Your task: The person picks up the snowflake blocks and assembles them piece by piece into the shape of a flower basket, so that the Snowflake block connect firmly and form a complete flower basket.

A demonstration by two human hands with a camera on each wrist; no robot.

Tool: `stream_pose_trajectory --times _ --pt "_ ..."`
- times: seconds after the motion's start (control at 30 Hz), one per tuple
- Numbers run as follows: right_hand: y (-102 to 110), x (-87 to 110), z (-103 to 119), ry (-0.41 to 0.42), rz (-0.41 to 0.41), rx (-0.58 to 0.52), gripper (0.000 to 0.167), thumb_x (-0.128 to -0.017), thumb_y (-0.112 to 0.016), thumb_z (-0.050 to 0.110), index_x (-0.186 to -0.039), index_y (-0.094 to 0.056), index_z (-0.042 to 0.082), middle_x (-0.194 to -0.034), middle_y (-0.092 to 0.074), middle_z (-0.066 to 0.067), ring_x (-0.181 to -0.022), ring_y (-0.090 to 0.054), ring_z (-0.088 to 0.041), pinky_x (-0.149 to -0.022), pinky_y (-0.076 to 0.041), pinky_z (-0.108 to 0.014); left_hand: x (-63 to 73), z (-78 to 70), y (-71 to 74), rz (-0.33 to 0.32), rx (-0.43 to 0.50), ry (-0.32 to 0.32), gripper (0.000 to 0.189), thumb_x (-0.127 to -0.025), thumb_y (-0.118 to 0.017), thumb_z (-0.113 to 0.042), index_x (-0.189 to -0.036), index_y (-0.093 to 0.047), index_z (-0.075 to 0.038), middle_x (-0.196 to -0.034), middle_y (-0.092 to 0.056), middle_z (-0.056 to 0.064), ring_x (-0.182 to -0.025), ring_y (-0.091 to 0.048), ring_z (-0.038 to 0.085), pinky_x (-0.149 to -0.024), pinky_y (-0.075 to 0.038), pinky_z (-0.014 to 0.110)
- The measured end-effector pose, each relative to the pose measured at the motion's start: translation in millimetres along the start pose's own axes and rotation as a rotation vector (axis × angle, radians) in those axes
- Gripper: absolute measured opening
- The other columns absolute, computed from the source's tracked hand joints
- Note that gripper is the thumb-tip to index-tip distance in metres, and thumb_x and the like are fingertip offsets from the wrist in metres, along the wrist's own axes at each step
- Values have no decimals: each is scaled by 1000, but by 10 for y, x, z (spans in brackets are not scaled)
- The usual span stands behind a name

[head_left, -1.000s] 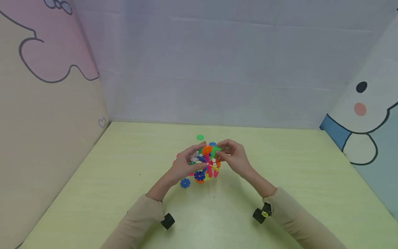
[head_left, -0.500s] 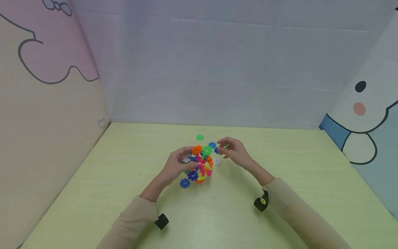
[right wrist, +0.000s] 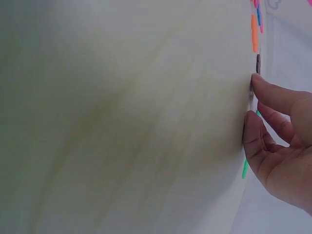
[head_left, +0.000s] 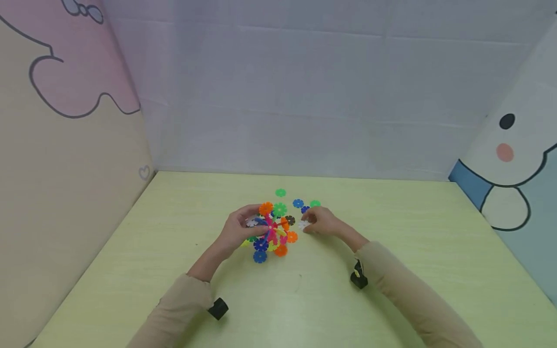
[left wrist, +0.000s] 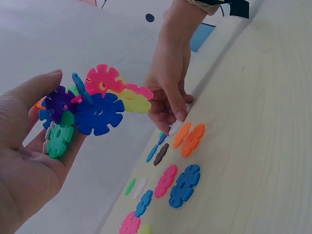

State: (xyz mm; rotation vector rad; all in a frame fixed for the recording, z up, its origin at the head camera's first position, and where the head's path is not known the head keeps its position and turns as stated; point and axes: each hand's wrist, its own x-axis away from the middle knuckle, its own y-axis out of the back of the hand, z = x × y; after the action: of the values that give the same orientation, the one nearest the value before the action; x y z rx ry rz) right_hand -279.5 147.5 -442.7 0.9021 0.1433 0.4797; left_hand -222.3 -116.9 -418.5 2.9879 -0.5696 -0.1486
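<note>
My left hand holds a cluster of joined plastic snowflake discs, pink, blue, purple, green, yellow and orange. In the left wrist view the thumb lies along its upper side and the fingers are behind it, the cluster raised off the table. Low at the tabletop, my right hand has thumb and fingertips on a white snowflake disc. The right wrist view shows the thumb and fingers at opposite edges of that disc, which is seen nearly edge-on and is mostly hidden.
Loose discs lie around on the pale table: green, blue, a second green, brown, orange and a blue one in front. A white cloth backdrop hangs behind the table.
My right hand has left the cluster's green disc and come down to the white disc on the table. My left hand has moved left with the cluster, uncovering loose discs.
</note>
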Motion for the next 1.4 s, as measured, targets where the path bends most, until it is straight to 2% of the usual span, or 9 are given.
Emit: stream_pose_trajectory --times 0.2,0.27,0.4,0.5,0.63,0.83,1.0,1.27,1.4 --pt "21 64 -5 -20 -48 -60 22 -75 -71 3 -92 -58 0 -83 -57 -6 -74 -52 -17 -65 -48 -26 0 -32 -66 -9 46 7 53 -80 -70 -16 -128 -48 -6 -136 -43 12 -124 -42 29 -83 -50 30" --pt "24 129 55 -50 -106 -200 20 -78 -68 1 -95 -57 -2 -84 -58 -9 -73 -56 -20 -64 -52 -28 -10 -32 -101 -5 69 6 53 -80 -69 -14 -128 -48 -5 -136 -43 13 -123 -43 29 -83 -50 30" --pt "50 328 323 -104 -299 -576 26 -84 -62 3 -108 -55 -5 -88 -58 -14 -75 -65 -25 -64 -55 -35 -30 -31 -173 -9 90 7 50 -81 -68 -12 -127 -48 -5 -134 -45 12 -122 -44 28 -84 -49 29" --pt "99 483 550 -100 -405 -705 29 -86 -61 4 -111 -54 -7 -87 -58 -13 -73 -66 -20 -65 -55 -34 -46 -39 -220 -18 115 8 47 -83 -65 -9 -127 -48 -4 -132 -46 12 -116 -49 26 -84 -49 30" --pt "116 600 692 -60 -445 -736 27 -85 -61 5 -108 -54 -7 -86 -58 -13 -70 -66 -16 -64 -55 -32 -63 -54 -281 -31 142 16 47 -84 -64 -8 -127 -46 -5 -131 -46 13 -110 -54 26 -84 -50 31" --pt "63 643 723 -24 -482 -755 23 -84 -61 3 -104 -55 -6 -85 -57 -12 -71 -66 -18 -64 -55 -31 -76 -67 -359 -52 116 5 45 -84 -64 -10 -126 -48 -6 -129 -49 11 -120 -45 27 -88 -48 32" --pt "38 637 751 22 -519 -717 20 -83 -62 0 -101 -56 -7 -86 -58 -16 -70 -66 -19 -62 -55 -31 -94 -71 -401 -75 97 11 46 -83 -66 -13 -126 -49 -8 -130 -49 9 -123 -42 26 -91 -46 34" --pt "11 620 754 46 -564 -688 17 -82 -63 -2 -97 -57 -7 -88 -57 -20 -67 -65 -11 -62 -55 -28 -81 -100 -437 -2 48 7 52 -85 -64 -15 -132 -42 -16 -136 -41 6 -126 -37 23 -95 -43 39" --pt "-11 606 733 42 -592 -690 17 -82 -63 -2 -96 -58 -8 -89 -59 -21 -66 -65 -10 -63 -55 -28 -75 -119 -450 9 65 -1 50 -86 -61 -11 -132 -41 -16 -136 -41 8 -121 -43 25 -92 -45 38"
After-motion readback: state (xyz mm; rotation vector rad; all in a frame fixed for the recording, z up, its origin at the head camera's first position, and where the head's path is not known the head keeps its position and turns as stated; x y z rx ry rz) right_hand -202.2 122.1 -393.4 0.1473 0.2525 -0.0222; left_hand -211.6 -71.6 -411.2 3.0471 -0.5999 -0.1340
